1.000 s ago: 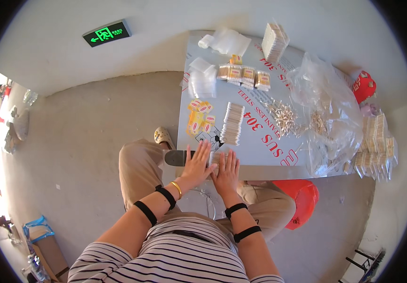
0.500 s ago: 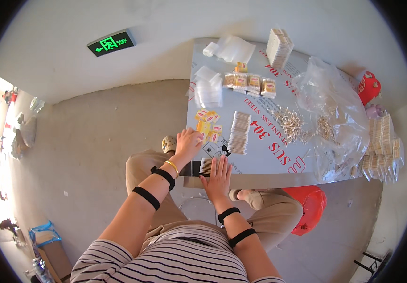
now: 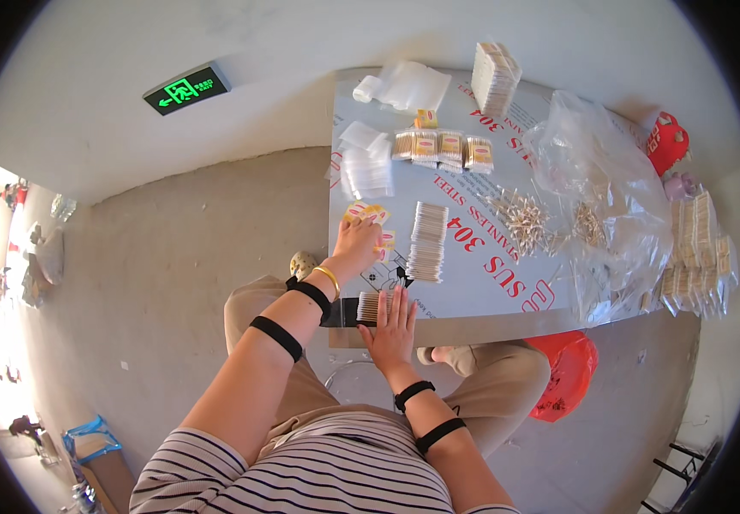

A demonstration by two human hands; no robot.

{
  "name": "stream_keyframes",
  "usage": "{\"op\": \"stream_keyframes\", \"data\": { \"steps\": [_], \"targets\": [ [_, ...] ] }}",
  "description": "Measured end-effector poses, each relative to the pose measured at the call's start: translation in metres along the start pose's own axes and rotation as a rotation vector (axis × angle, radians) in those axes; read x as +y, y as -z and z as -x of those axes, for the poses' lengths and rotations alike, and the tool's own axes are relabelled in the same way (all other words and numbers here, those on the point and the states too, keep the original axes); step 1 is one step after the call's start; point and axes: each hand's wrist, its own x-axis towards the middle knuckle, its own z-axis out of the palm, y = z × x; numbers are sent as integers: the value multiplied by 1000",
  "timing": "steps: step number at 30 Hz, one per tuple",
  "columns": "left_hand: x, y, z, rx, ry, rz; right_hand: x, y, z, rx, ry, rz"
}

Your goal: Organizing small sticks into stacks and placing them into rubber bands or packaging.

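At the table's left side, my left hand [image 3: 358,242] bends its fingers down onto a loose pile of small yellow cards [image 3: 387,244], closed on a card at the top of the pile. Fingers stretched, my right hand [image 3: 391,334] lies flat at the near edge. Beside and partly under its fingers is a short row of cotton swabs [image 3: 369,307], set on a black strip. A longer row of cotton swabs [image 3: 428,242] lies just beyond that hand. Loose cotton swabs [image 3: 524,224] are heaped to the right.
Filled swab packets [image 3: 450,147] and clear plastic bags [image 3: 366,174] lie farther back. A tall packet stack [image 3: 495,80] stands at the far edge. A big clear bag [image 3: 614,197] covers the right side, next to more piled packets [image 3: 695,257]. Below hangs a red bag [image 3: 565,377].
My left hand has moved farther up the card pile, onto its upper part. The right hand keeps its place by the short swab row. The whole view has shifted slightly.
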Motion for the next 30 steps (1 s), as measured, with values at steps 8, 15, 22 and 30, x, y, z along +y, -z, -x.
{"op": "stream_keyframes", "data": {
  "steps": [8,15,22,30],
  "targets": [
    [-11,13,59,-262,169,660,2,-1,0,3,-16,12],
    [8,-9,108,-67,329,787,0,1,0,-17,-17,38],
    [27,-17,112,70,257,327,0,2,-1,-21,-14,50],
    [28,-24,120,161,192,356,0,3,0,-5,-19,30]
  ]
}}
